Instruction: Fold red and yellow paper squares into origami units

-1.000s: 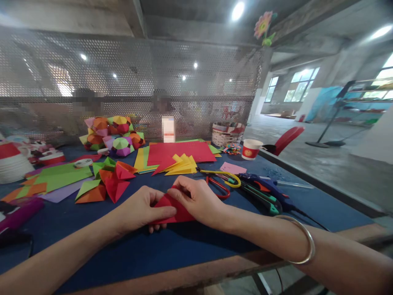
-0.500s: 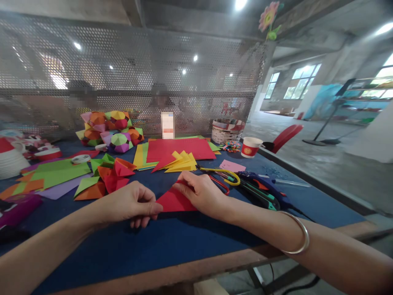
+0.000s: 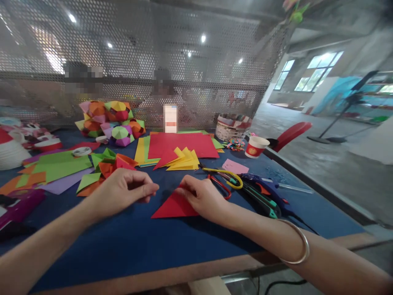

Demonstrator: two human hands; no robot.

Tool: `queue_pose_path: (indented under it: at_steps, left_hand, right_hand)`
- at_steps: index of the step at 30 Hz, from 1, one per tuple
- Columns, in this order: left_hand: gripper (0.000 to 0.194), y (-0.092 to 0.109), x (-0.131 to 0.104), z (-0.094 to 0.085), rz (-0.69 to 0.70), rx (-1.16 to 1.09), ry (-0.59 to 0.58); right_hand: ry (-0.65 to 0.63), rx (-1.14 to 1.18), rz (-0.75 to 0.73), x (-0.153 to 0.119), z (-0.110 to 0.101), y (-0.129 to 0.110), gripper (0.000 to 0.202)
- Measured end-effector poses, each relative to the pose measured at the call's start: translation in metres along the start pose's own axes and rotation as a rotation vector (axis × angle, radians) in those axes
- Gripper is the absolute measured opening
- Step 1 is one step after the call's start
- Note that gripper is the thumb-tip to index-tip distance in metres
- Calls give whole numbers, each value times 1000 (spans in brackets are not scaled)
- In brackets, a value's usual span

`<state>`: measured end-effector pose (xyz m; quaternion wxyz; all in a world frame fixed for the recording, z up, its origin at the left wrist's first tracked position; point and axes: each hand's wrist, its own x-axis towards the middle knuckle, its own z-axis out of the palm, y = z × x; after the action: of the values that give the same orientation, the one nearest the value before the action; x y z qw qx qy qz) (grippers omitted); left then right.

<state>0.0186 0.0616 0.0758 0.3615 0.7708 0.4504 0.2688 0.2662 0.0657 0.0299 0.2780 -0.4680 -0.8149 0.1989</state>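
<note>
A folded red paper triangle (image 3: pixel 175 206) lies on the blue tabletop, one sharp corner pointing left. My right hand (image 3: pixel 202 196) grips its right side, fingers closed over the top edge; that side of the paper is hidden under the hand. My left hand (image 3: pixel 130 190) hovers left of the triangle, apart from it, thumb and forefinger pinched together with nothing visible between them. Beyond the hands, folded yellow paper pieces (image 3: pixel 185 159) rest before a stack topped by a red sheet (image 3: pixel 184 144). Folded green, orange and red pieces (image 3: pixel 106 162) sit behind my left hand.
Scissors with yellow handles (image 3: pixel 235 179), a green-black cutter (image 3: pixel 260 198) and a blue glue gun (image 3: pixel 276 192) lie right of my right hand. A paper cup (image 3: pixel 256 146) and a woven basket (image 3: pixel 232 127) stand behind. Paper balls (image 3: pixel 119 123) sit at back left, near a mesh screen (image 3: pixel 132 53).
My left hand has let go of the triangle's left corner and moved slightly up and away. My right hand keeps its hold. The view has shifted a little.
</note>
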Motion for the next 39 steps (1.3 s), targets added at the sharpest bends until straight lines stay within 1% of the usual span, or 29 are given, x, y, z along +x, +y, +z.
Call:
queue_pose_path:
  at_steps: [1, 2, 3, 4, 5, 6, 7, 9, 11, 13, 14, 16, 17, 20, 23, 25, 27, 29, 34, 39]
  left_hand:
    - [35, 1, -3, 9, 99, 57, 88]
    - [29, 1, -7, 19, 202, 108, 94]
    - [24, 1, -11, 28, 293, 156, 72]
    - [19, -1, -14, 35, 372, 194, 53]
    - [16, -3, -16, 41, 432, 230, 71]
    - [14, -7, -17, 44, 432, 257, 88]
    - [12, -10, -17, 45, 401, 268, 102]
    - [11, -17, -13, 42, 267, 254, 122]
    - [24, -20, -8, 38, 122, 196, 110]
    - [38, -20, -4, 36, 12, 126, 60]
    - [41, -19, -3, 35, -30, 90, 28]
    - [38, -16, -2, 36, -97, 23, -31]
    - [36, -14, -2, 37, -118, -7, -42]
    - [31, -12, -1, 38, -157, -76, -26]
    - [31, -14, 0, 36, -169, -119, 19]
    - [28, -18, 0, 34, -157, -122, 58]
    - [26, -22, -2, 32, -126, -93, 99]
    - [25, -26, -3, 31, -85, -45, 126]
    - [25, -32, -6, 29, -2, 54, 155]
    - [24, -33, -8, 31, 85, 138, 153]
  right_hand:
    - [-33, -3, 5, -1, 2, -2, 17]
    - [-63, -9, 10, -2, 4, -4, 16]
    - [-89, -20, 16, -3, 6, -5, 16]
    - [-113, -32, 22, -3, 7, -7, 16]
    - [-131, -43, 30, -3, 8, -8, 16]
    - [-144, -51, 41, -3, 8, -9, 16]
    - [-151, -52, 55, -3, 8, -11, 17]
    - [-150, -25, 83, -2, 6, -12, 19]
    - [-125, 28, 96, -1, 4, -13, 21]
    - [-93, 102, 90, -1, 2, -14, 23]
    - [-79, 142, 84, -1, 2, -14, 25]
    - [-65, 230, 77, -3, 1, -14, 28]
    - [-65, 278, 75, -4, 1, -14, 28]
    - [-40, 408, 80, -5, 0, -14, 19]
    - [23, 448, 66, -5, -3, -14, 17]
    - [28, 433, 42, -4, -6, -12, 18]
    - [9, 420, 30, -3, -8, -11, 26]
    - [-13, 426, 33, -3, -9, -10, 29]
    - [-92, 467, 36, -2, -8, -10, 24]
    - [-108, 451, 43, -3, -4, -9, 17]
